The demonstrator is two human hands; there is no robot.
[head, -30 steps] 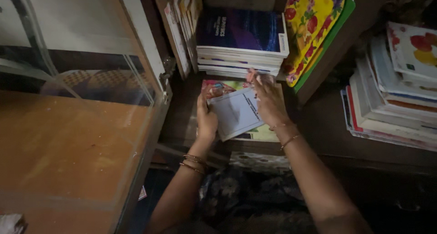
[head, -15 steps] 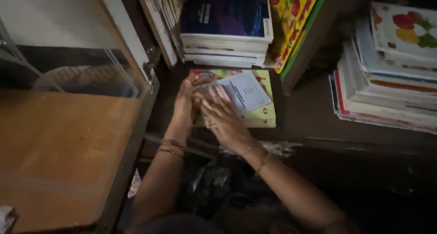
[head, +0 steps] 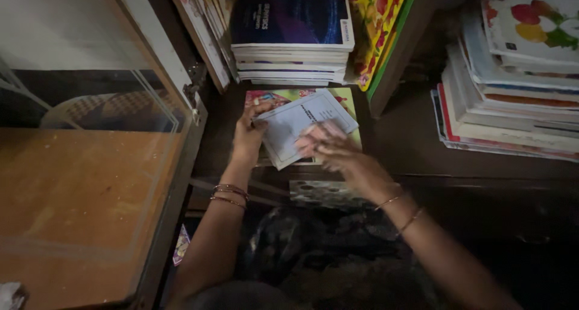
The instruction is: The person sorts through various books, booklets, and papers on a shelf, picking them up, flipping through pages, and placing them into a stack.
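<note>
Pale, flat booklets, seemingly paper, both hands.

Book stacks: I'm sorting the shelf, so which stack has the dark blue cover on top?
The middle stack, just behind both hands; the right stack is topped by a white cover with fruit pictures.

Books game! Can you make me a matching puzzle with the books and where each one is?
Things:
1. pale booklet
2. dark blue book
3. fruit-cover book
4. yellow picture book

Places:
A. leaning against the shelf divider
B. between both hands
C. top of the right-hand stack
D. top of the middle stack

Pairs: 1-B, 2-D, 3-C, 4-A
</note>
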